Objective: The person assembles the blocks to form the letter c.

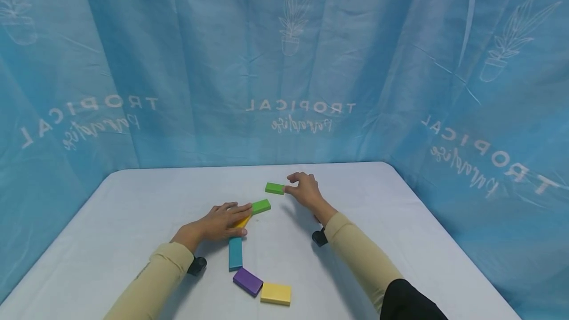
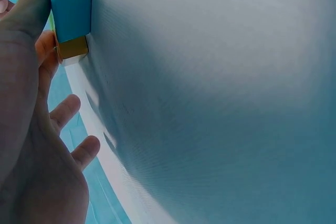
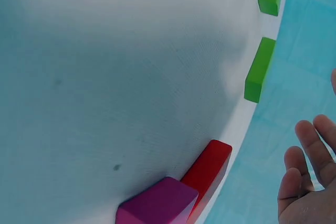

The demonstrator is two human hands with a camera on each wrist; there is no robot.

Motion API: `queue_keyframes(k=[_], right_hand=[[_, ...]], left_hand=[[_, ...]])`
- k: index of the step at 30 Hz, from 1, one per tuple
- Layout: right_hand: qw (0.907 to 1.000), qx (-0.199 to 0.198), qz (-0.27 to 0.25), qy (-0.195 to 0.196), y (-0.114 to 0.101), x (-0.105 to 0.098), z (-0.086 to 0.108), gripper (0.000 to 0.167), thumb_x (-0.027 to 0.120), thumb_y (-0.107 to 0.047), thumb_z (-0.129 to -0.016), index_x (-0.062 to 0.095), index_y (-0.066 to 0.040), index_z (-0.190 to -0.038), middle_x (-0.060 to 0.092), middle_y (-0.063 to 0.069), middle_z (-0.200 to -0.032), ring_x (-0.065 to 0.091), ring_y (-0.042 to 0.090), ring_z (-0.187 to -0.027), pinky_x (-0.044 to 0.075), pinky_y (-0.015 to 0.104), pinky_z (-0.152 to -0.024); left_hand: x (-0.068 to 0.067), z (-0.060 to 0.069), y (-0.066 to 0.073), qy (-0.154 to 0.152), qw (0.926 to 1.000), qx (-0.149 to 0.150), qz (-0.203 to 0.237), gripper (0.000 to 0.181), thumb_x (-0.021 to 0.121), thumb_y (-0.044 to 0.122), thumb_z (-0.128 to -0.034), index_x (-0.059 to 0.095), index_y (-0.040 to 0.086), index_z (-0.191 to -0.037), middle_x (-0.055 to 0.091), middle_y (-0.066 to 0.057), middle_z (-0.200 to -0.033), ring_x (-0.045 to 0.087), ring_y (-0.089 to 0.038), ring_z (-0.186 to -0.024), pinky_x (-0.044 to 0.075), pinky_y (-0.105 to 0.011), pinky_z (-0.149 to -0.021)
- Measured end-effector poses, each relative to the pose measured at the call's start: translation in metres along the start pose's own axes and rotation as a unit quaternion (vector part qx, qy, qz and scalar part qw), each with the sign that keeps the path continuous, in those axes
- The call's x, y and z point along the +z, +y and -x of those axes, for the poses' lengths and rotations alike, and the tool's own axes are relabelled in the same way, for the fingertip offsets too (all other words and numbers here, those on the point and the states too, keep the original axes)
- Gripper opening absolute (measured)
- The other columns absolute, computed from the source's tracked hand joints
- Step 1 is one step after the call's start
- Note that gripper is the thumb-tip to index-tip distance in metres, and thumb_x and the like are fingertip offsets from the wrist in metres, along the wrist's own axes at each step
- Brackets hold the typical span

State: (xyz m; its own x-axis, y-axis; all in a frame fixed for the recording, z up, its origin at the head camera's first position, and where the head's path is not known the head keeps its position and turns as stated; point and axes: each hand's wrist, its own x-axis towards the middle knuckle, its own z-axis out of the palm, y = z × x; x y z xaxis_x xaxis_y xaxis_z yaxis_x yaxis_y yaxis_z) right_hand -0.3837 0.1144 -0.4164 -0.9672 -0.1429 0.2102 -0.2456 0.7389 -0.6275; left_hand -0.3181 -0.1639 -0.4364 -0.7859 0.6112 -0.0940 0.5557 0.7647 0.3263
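Both hands were free of any grip: my left hand [image 1: 218, 222] lay with fingers outstretched over the orange block [image 1: 242, 222], while my right hand [image 1: 306, 191] hung loose at the end of the far green block [image 1: 274, 188], whether touching I couldn't tell. Nearest me, the yellow block [image 1: 275, 294] began a bent line running through the purple block [image 1: 248, 281], teal block [image 1: 235, 255], orange and near green block [image 1: 261, 206]; that side looked mostly laid to me. Off right, seen only from my right wrist, a magenta block [image 3: 160, 203] met a red block [image 3: 210, 174]. Gaps between the greens, and from green to red, seemed unfinished. Inside the bend, the counter [image 1: 284, 246] gave me room; its far edge ran near the far green.
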Motion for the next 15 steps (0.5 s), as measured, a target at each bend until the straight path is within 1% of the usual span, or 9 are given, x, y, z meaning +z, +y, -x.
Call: queue_keyframes(k=[2,5,8,15], right_hand=[[1.0,0.004,0.003,-0.002,0.0,0.002,-0.004,0.041,0.072,-0.027,-0.087,0.066,-0.006,-0.121,0.062,0.007,-0.113,0.048,0.025,-0.105,0.042,0.042,-0.088],[0.9999,0.012,0.007,-0.004,0.001,0.005,-0.008,0.042,0.072,-0.03,-0.087,0.066,-0.007,-0.121,0.062,0.007,-0.113,0.048,0.025,-0.106,0.042,0.043,-0.09],[0.9998,0.017,0.011,-0.004,0.002,0.008,-0.012,0.043,0.073,-0.031,-0.086,0.066,-0.007,-0.121,0.062,0.007,-0.114,0.048,0.026,-0.106,0.041,0.043,-0.09],[0.9996,0.01,0.027,0.009,0.003,0.016,-0.021,0.042,0.073,-0.029,-0.086,0.067,-0.005,-0.119,0.062,0.01,-0.114,0.049,0.029,-0.106,0.036,0.047,-0.095]], left_hand=[[0.0,0.0,0.0,-0.001,1.0,-0.009,-0.001,0.067,0.054,0.049,-0.0943,0.033,0.02,-0.151,0.025,0.002,-0.157,0.017,-0.037,-0.141,0.012,-0.059,-0.11],[0.001,-0.001,0.0,-0.001,0.9999,-0.014,0.001,0.068,0.054,0.051,-0.0935,0.034,0.021,-0.151,0.025,0.003,-0.157,0.017,-0.037,-0.141,0.011,-0.059,-0.11],[0.002,-0.001,0.0,-0.003,0.9999,-0.016,0.0,0.068,0.054,0.053,-0.0931,0.034,0.022,-0.151,0.024,0.004,-0.157,0.017,-0.036,-0.141,0.011,-0.059,-0.11],[0.0,0.001,0.001,-0.002,0.9999,-0.015,0.001,0.067,0.054,0.05,-0.0938,0.034,0.021,-0.151,0.024,0.003,-0.157,0.017,-0.036,-0.142,0.012,-0.059,-0.11]])
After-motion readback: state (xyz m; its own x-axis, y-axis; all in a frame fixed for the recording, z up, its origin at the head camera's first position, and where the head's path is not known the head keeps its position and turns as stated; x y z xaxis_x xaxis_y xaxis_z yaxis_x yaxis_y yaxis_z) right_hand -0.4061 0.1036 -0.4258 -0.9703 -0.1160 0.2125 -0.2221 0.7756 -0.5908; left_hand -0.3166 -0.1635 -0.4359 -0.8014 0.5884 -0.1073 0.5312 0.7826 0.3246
